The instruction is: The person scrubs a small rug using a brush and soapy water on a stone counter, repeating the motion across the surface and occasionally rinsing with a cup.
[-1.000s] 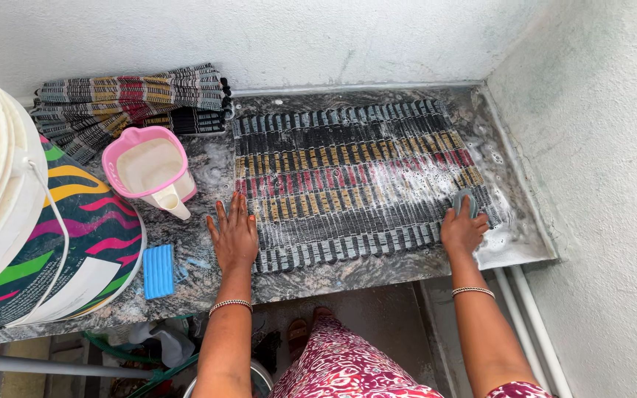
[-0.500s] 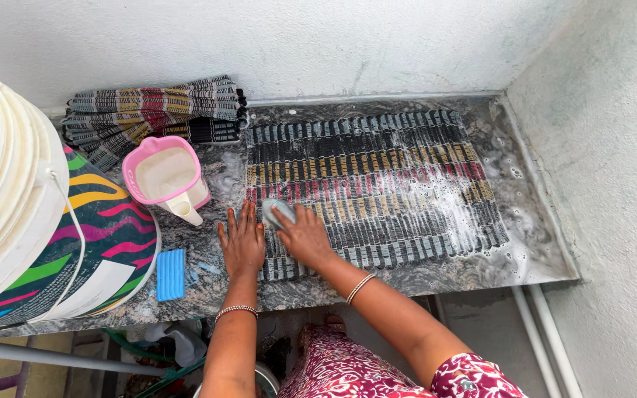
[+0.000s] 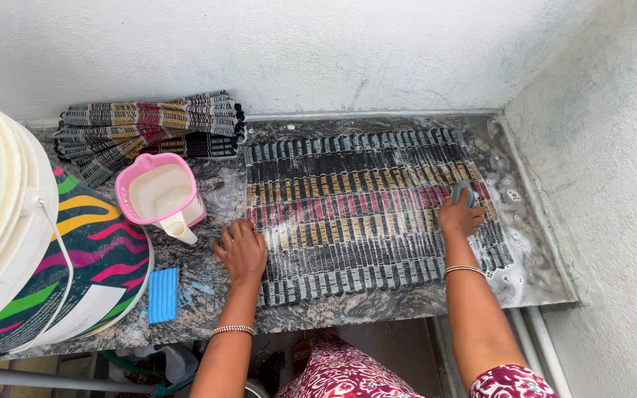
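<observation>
- We see the left hand (image 3: 242, 250) pressed palm-down on the near-left corner of the wet striped mat (image 3: 370, 203), fingers curled a little, pinning the mat to the slab and gripping nothing.
- The right hand (image 3: 458, 216) is closed around a small grey-blue scrub brush (image 3: 464, 193), pressing it onto the mat near its right edge, on the red and yellow bands.
- The mat lies flat on the dark speckled stone counter (image 3: 215, 184), filling the space between the pink jug and the right wall, with white soap foam spread over its middle and right part.
- Half a second ago the right hand worked the brush just beside the left hand at the mat's left side; now it has swept across to the far right, the two hands well apart. The left hand has kept its place, though its fingers are more bent than before.
- A pink plastic jug (image 3: 160, 195) with a white handle stands left of the mat, holding a pale liquid.
- Behind the jug, a folded pile of striped mats (image 3: 149, 125) lies against the wall.
- A blue ridged soap bar (image 3: 162, 295) lies at the counter's front edge, left of the left hand.
- A white bucket (image 3: 1, 214) stands at far left, over a round tub with wavy bright stripes (image 3: 90, 258) and a white label patch.
</observation>
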